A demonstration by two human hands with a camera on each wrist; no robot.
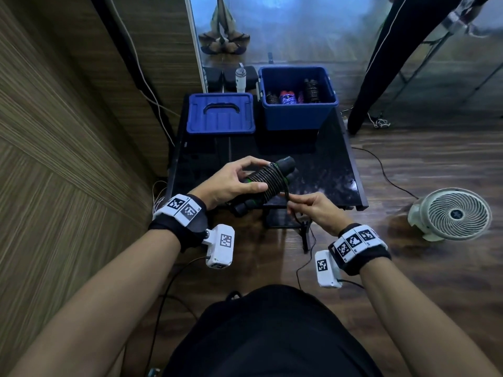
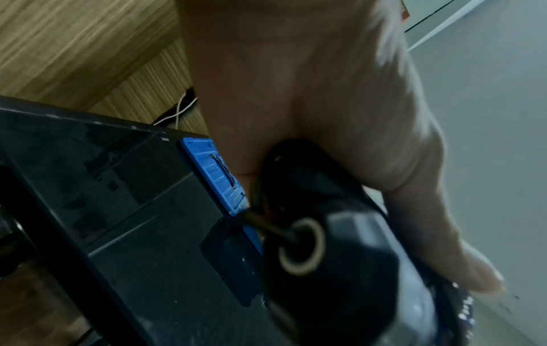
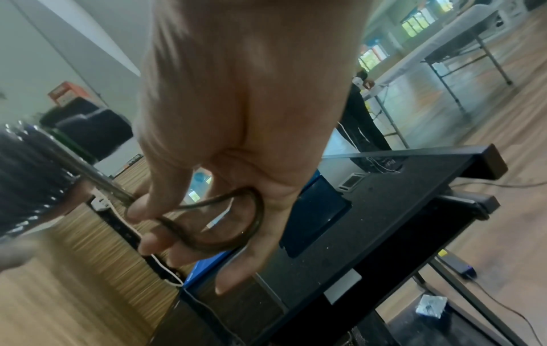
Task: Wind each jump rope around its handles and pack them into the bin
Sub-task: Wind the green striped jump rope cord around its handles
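Gripping a black jump rope (image 1: 268, 180) above the near part of the black table (image 1: 326, 170), the left hand (image 1: 231, 180) is curling its thumb and fingers round the coils wound about the paired handles, as the head view is showing. Just to the right, the right hand (image 1: 315, 208) is pinching the loose end of the rope between thumb and fingertips. At the table's far side a blue bin (image 1: 298, 112) is standing open, holding several wound ropes upright, and its blue lid (image 1: 220, 114) is lying flat just beside it on the left. A white fan (image 1: 451, 213) is sitting on the wood floor to the right.

From the left wrist, the left hand (image 2: 311, 93) is closing over the black handle ends (image 2: 319, 245), with the thumb pressing along them; the lid (image 2: 222, 178) is showing beyond.

From the right wrist, the right hand (image 3: 236, 112) is holding a small loop of rope (image 3: 236, 224), its curled fingers (image 3: 154, 241) pinching the cord against the thumb, above the table (image 3: 399, 210).
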